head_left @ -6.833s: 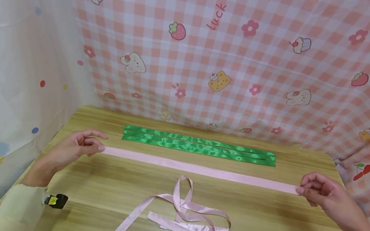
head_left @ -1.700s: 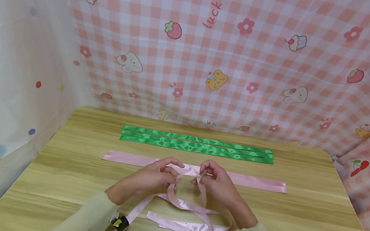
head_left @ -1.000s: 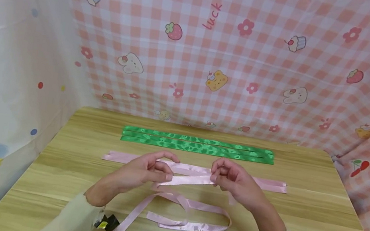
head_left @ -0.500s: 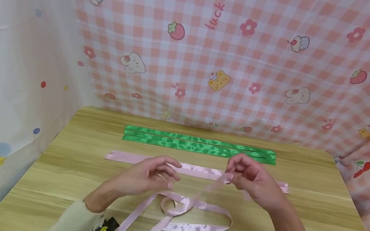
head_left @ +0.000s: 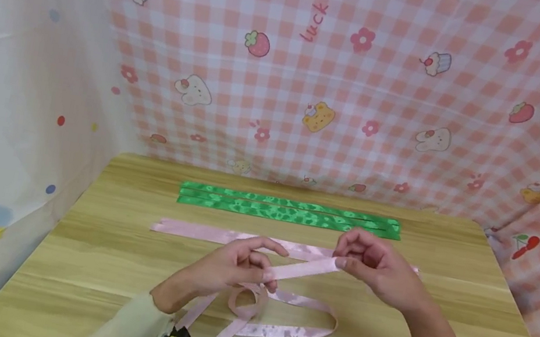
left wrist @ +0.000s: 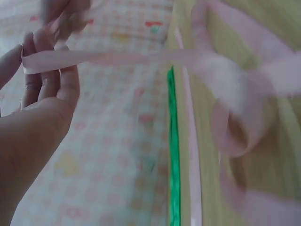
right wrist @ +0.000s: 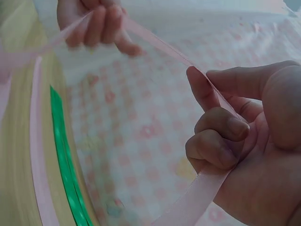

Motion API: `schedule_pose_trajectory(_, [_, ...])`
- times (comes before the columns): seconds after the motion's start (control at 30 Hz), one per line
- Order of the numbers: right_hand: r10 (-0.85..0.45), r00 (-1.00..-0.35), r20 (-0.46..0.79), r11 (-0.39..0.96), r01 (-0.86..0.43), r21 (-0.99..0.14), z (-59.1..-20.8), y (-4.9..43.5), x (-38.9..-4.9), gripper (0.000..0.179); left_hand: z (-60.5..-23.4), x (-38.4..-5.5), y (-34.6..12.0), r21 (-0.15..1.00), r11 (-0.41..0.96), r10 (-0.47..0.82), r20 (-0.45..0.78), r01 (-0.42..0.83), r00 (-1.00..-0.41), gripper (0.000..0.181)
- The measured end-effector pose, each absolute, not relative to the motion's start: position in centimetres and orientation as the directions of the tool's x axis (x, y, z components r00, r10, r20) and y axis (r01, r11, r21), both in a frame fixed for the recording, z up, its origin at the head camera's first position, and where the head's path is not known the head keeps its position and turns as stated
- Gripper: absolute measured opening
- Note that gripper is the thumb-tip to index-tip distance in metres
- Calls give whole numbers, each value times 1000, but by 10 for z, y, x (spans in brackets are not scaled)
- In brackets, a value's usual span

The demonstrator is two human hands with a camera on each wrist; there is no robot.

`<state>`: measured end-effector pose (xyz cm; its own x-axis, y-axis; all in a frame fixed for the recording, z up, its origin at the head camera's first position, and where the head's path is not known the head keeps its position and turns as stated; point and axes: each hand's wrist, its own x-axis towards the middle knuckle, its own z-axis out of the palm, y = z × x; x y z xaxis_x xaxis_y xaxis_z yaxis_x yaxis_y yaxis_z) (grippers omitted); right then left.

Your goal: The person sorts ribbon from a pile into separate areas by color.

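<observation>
Between my hands a length of pink satin ribbon [head_left: 304,270] is stretched above the table. My left hand [head_left: 238,266] pinches it between thumb and fingers, and my right hand [head_left: 383,272] pinches it further right. In the right wrist view the ribbon runs through the right hand's curled fingers [right wrist: 214,141], and a tail [right wrist: 190,202] comes out below the palm. From the left hand the ribbon drops to a coil [head_left: 233,306] and a loose loop [head_left: 283,332] on the table. Part of that loose ribbon is hidden behind the left hand and wrist.
Behind the hands a flat pink ribbon strip [head_left: 196,232] lies across the wooden table [head_left: 117,262], partly covered by the right hand. Further back lie green ribbon strips [head_left: 290,210], side by side. A checked cloth [head_left: 284,76] hangs at the table's back edge.
The pink strip first stretched between both hands now lies on the table. Both hands have taken up the loose ribbon; the right moved rightward, and the left, loose half a second ago, pinches it again.
</observation>
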<state>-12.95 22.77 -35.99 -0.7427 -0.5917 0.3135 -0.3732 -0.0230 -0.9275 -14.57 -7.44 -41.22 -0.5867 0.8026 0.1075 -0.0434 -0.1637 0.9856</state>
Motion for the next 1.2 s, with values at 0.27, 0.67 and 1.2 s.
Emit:
schedule_pose_trajectory(0.27, [-472, -826, 310, -6, -348, -937, -362, 281, -123, 21, -400, -152, -133, 991, -131, 730, 117, 30, -673, 38])
schedule_pose_trajectory(0.67, [-361, -895, 262, 82, -311, -947, -376, 334, -119, 18, -394, -165, -203, 993, 54, 646, 46, 105, -762, 34])
schedule_pose_trajectory(1.2, [-284, -940, 189, 147, -237, -960, -396, 367, -119, 19, -410, -173, -259, 966, 250, 488, -68, 64, -870, 28])
